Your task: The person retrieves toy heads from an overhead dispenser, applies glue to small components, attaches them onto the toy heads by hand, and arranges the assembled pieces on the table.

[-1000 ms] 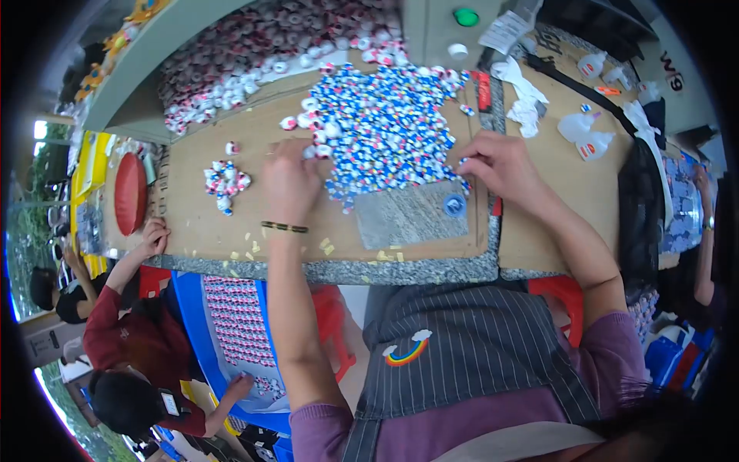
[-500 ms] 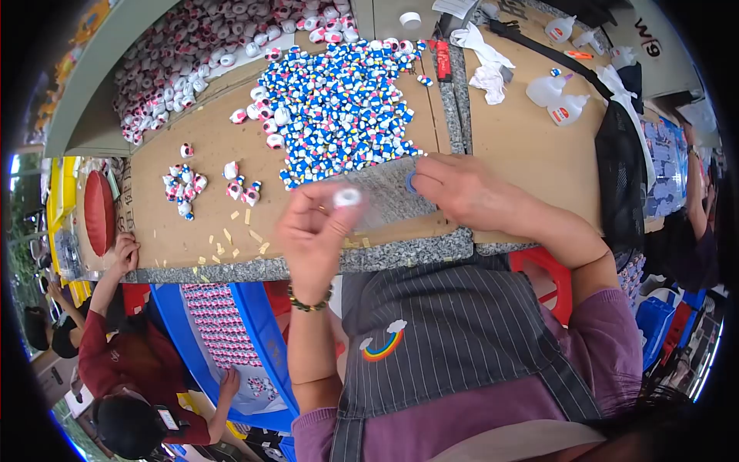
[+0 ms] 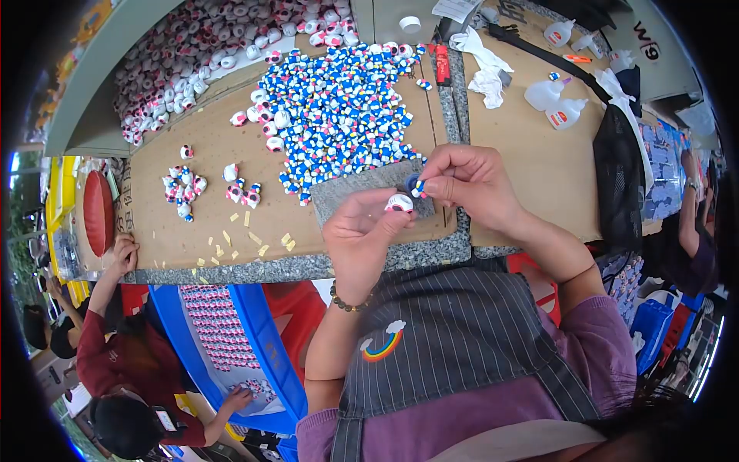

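Observation:
My left hand [image 3: 360, 231] pinches a small white and pink toy head [image 3: 399, 204] between thumb and fingers. Close beside it, my right hand [image 3: 476, 185] has a small blue and white toy piece [image 3: 418, 188] in its fingertips. The two pieces are almost together; whether they touch I cannot tell. Both hands are over a grey stone slab [image 3: 331, 197], where a dark blue round dish [image 3: 410, 182] is partly hidden by my right fingers. Just beyond lies a big heap of blue and white toy pieces [image 3: 346, 115].
White and pink heads [image 3: 223, 46] fill the shelf at back left. Small clusters of joined toys [image 3: 183, 189] and yellowish strips [image 3: 263, 250] lie to the left. Squeeze bottles [image 3: 566, 112] stand at right. A co-worker [image 3: 131, 354] reaches into a blue crate [image 3: 265, 346] at lower left.
My left hand has moved right with the toy head, turning it. My right hand has come up from the blue dish, now with a blue and white piece showing. The co-worker's hand shifted inside the crate.

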Motion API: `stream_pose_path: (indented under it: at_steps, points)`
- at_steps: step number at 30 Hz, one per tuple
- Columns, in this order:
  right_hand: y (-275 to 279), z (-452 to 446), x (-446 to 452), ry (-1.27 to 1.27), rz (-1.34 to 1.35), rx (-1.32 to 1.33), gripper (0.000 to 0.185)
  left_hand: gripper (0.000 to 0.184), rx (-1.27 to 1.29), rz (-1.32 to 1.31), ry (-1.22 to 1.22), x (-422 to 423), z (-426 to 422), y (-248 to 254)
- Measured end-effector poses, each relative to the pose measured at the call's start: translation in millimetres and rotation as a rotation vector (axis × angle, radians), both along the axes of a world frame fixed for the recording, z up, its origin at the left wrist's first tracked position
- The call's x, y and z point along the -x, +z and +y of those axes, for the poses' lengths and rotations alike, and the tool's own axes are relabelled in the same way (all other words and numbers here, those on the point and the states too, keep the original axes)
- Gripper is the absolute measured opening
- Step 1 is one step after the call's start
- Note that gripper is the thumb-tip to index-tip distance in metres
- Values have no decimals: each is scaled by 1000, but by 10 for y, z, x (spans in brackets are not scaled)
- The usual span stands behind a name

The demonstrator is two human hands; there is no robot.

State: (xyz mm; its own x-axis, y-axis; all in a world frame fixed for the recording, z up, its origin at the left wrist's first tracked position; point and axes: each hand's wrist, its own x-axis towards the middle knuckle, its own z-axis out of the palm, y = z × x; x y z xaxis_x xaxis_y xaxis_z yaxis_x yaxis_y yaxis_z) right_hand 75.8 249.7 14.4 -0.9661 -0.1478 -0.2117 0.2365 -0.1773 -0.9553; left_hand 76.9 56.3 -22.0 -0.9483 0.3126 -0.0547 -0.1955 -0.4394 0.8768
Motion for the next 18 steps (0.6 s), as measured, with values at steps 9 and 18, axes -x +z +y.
stream_pose_path:
  at_steps: [9, 18]
  points:
    - [-139, -200, -127, -44, 386, -235, 9, 21, 94, 65, 57, -84, 62, 67]
    - [-128, -327, -147, -71, 553, -251, 6, 17, 232, 348, 175, -72, -11, 97]
